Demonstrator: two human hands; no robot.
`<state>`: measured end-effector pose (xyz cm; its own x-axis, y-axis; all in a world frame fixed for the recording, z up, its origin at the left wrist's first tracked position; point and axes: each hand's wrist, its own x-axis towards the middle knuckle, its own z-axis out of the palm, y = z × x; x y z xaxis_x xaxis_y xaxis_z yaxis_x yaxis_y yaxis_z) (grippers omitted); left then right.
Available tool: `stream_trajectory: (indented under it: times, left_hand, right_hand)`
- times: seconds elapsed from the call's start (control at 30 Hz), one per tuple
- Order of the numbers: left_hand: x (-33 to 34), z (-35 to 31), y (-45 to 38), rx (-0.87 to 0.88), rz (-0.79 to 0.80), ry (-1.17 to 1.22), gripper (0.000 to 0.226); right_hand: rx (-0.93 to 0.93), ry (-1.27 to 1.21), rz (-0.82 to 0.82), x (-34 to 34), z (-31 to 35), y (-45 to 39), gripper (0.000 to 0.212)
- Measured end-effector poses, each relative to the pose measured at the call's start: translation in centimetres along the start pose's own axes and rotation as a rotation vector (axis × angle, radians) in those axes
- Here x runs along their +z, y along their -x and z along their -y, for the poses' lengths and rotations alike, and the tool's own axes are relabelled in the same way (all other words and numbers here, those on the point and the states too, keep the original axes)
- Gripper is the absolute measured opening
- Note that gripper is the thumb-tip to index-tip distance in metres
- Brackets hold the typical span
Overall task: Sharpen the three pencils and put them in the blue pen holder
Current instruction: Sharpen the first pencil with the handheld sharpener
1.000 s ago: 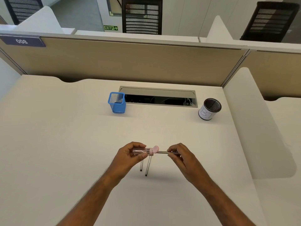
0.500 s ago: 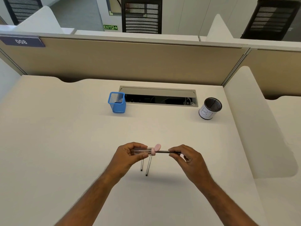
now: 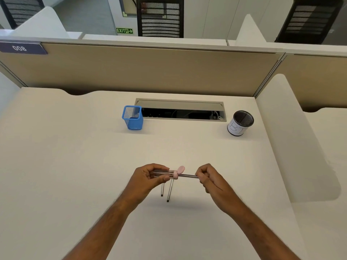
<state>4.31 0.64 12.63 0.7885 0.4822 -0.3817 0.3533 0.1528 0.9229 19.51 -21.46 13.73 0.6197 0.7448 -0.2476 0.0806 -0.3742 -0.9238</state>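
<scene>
Left of centre, the left hand [image 3: 148, 180] curls its fingers round a clear sharpener [image 3: 165, 173] with a pink cap; the pencil [image 3: 188, 176] in it is pinched by the right hand [image 3: 210, 182] — its tip hidden. Two pencils [image 3: 170, 191] lie below, partly covered. Upper middle — the blue pen holder [image 3: 133, 118] stands on the tabletop [image 3: 75, 156].

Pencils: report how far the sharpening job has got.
Done: nothing visibly; the blue pen holder looks empty. In hand: the left hand grips the clear sharpener while the right hand pinches a pencil pushed into it. Left: two pencils lying on the desk, then all three into the holder.
</scene>
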Motion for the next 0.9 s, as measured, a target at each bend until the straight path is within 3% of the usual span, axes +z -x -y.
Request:
stream_trajectory:
  times: [0.13, 0.33, 0.5, 0.67, 0.9]
  left_hand:
    - [-0.2, 0.2, 0.1, -0.011, -0.010, 0.013, 0.028]
    - [-0.6, -0.1, 0.2, 0.004, -0.010, 0.027, 0.025]
    - [-0.8, -0.5, 0.2, 0.000, 0.011, 0.021, 0.025]
    - [-0.5, -0.3, 0.2, 0.003, 0.029, -0.008, 0.026]
    - [-0.8, -0.3, -0.2, 0.003, -0.016, -0.020, 0.024]
  right_hand:
    - [-0.016, -0.008, 0.022, -0.2, 0.1, 0.2, 0.009]
    - [-0.070, -0.029, -0.141, 0.0, 0.6, 0.1, 0.016]
    - [-0.075, -0.025, -0.081, -0.3, 0.7, -0.1, 0.013]
    - [0.065, -0.033, -0.014, -0.6, 0.7, -0.9, 0.038]
    - [0.023, -0.069, 0.044, -0.4, 0.1, -0.7, 0.020]
